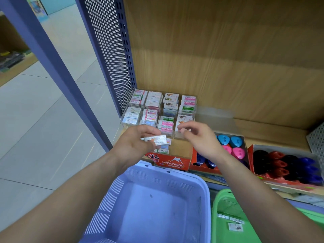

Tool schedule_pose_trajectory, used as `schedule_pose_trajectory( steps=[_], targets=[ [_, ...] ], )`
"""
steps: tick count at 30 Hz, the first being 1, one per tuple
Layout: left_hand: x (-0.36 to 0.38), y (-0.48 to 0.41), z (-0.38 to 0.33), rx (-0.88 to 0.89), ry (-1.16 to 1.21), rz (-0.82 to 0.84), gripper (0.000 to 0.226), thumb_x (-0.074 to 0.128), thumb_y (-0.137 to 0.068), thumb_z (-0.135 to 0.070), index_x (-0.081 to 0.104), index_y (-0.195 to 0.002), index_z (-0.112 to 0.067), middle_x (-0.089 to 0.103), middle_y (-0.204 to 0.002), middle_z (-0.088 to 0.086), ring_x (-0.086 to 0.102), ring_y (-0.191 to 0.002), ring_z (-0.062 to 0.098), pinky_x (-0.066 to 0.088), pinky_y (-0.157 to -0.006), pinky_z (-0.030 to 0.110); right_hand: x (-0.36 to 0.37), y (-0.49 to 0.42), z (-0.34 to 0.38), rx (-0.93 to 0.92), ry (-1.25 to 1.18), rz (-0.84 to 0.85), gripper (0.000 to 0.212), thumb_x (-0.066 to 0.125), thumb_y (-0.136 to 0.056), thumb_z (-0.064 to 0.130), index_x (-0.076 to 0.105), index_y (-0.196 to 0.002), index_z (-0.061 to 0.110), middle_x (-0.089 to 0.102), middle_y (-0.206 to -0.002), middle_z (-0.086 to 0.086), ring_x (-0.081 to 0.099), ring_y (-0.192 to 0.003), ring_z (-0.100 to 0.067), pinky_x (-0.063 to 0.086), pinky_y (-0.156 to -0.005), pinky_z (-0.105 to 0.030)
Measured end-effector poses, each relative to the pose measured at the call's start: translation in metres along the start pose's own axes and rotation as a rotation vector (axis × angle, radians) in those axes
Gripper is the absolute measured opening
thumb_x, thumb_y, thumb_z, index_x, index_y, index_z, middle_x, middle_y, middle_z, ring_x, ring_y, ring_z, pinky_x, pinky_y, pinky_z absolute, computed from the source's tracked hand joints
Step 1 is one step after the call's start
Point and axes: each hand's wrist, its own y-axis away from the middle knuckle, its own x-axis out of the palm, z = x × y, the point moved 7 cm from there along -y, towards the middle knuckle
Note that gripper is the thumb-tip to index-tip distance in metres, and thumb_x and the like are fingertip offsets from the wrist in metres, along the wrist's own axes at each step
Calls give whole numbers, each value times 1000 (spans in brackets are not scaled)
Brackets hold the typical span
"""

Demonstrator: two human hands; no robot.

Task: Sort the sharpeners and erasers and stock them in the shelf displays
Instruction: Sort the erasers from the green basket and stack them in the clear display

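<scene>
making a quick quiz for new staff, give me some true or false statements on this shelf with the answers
1. The left hand holds a wrapped eraser. True.
2. The green basket holds sharpeners. False: only a few small flat packs lie in it.
3. The clear display is stocked with erasers. True.
4. The sharpener boxes stand left of the display. False: they stand to its right.

Grey tiled floor, perforated blue panel
</scene>
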Motion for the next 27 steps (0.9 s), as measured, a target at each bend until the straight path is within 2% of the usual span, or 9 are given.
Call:
schedule_pose_trajectory(
  steps=[2,4,7,10,13,15,19,23,27],
  targets=[
    [0,2,-1,23,24,13,29,67,-91,5,74,-101,-21,72,-112,3,75,-92,24,60,-87,40,8,22,25,-7,-218,96,19,59,-101,22,73,-109,33,74,-106,9,69,-89,-11,55,-78,-30],
    [0,5,-3,52,37,27,29,69,-90,3,76,-99,-24,73,-111,2,74,-93,21,60,-83,37,15,33,41,-36,-291,139,19,63,-99,21,73,-113,27,74,-102,6,71,-86,-16,57,-76,-33],
    [0,10,-6,69,46,44,27,72,-87,3,75,-100,-21,74,-104,-1,73,-86,14,55,-67,22,20,35,51,-54,-276,146,16,73,-92,20,74,-108,21,69,-97,-2,70,-80,-20,58,-77,-39],
    [1,12,-7,53,65,66,27,75,-84,5,72,-101,-17,75,-98,0,72,-78,13,55,-65,22,26,33,51,-42,-240,211,13,78,-88,18,72,-99,16,69,-89,-1,64,-74,-20,58,-76,-45],
    [-1,9,-4,94,-87,44,25,77,-86,-3,69,-99,-23,73,-100,-1,70,-86,10,53,-71,19,26,29,45,-30,-232,249,10,77,-89,16,72,-98,18,68,-83,9,62,-70,-14,54,-67,-33],
    [-9,8,-7,148,-396,-17,23,75,-89,-18,65,-103,-33,68,-106,-12,63,-98,4,48,-79,16,18,23,31,-17,-109,202,7,75,-90,17,74,-96,19,69,-84,10,60,-65,3,48,-67,-18],
    [-18,8,-8,126,-853,8,36,64,-95,-38,56,-130,-34,59,-131,-9,54,-120,16,48,-100,37,12,3,-12,62,227,110,3,75,-90,23,73,-89,25,70,-84,11,64,-79,0,49,-73,-24],
    [-13,9,-1,79,-866,93,38,62,-95,-39,55,-132,-32,56,-136,-5,52,-122,18,46,-102,38,24,-14,-30,60,494,96,6,68,-93,27,73,-90,30,69,-91,16,65,-91,-11,59,-79,-40],
    [-14,8,5,70,-825,131,37,62,-96,-38,57,-131,-29,56,-134,-5,52,-122,16,44,-103,32,22,-21,-39,65,564,134,8,65,-93,28,70,-89,33,68,-90,20,64,-93,-11,59,-79,-43]
  ],
)
